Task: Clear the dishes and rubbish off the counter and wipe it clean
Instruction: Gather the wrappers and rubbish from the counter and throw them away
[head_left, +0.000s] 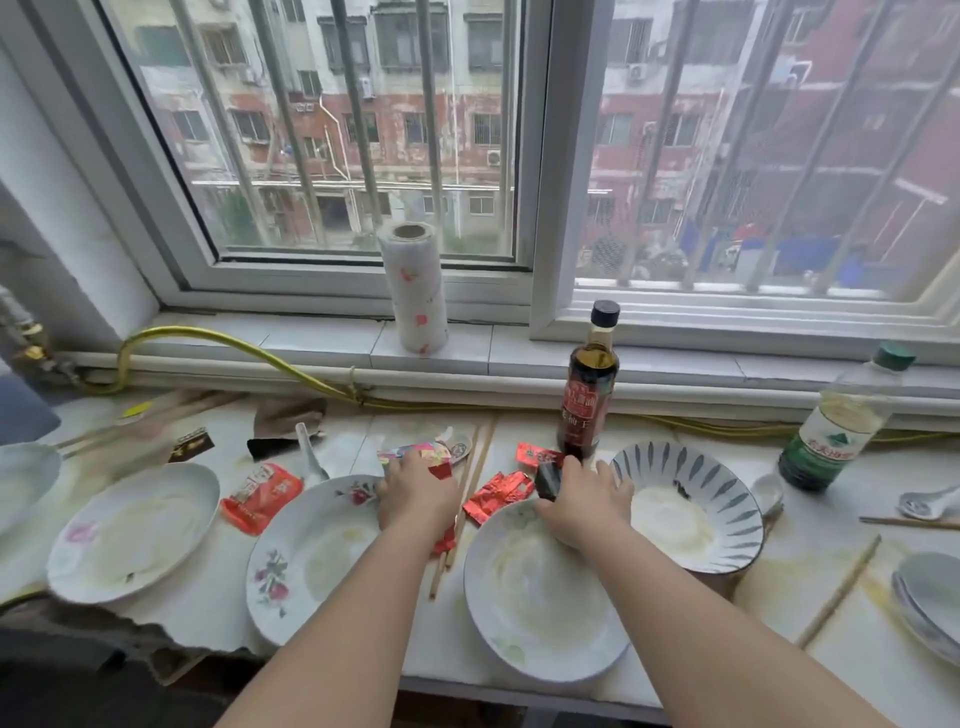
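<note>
Left hand (415, 496): fingers curled on a red wrapper (441, 471), mid-worktop (779, 597), at the far rim of the flowered plate (306, 561). Right hand (584, 501): pinches a dark packet (549, 480) just before the sauce bottle (589, 395), beside the striped bowl (685, 509). A crumpled wrapper (496, 496) lies between the hands.

Overcast daylight through a white-framed sliding window (550, 156) from 10 to 2 o'clock, barred outside with slanting metal rods (358, 130). Beyond, weathered red-and-grey apartment blocks (415, 104) dotted with air-conditioning units; blue awnings (810, 254) at 2 o'clock. Below, a white tiled sill (311, 338) across the middle, a yellow hose (234, 340) looping along its foot from 9 o'clock. Pale wall (52, 208) at 10 o'clock.
</note>
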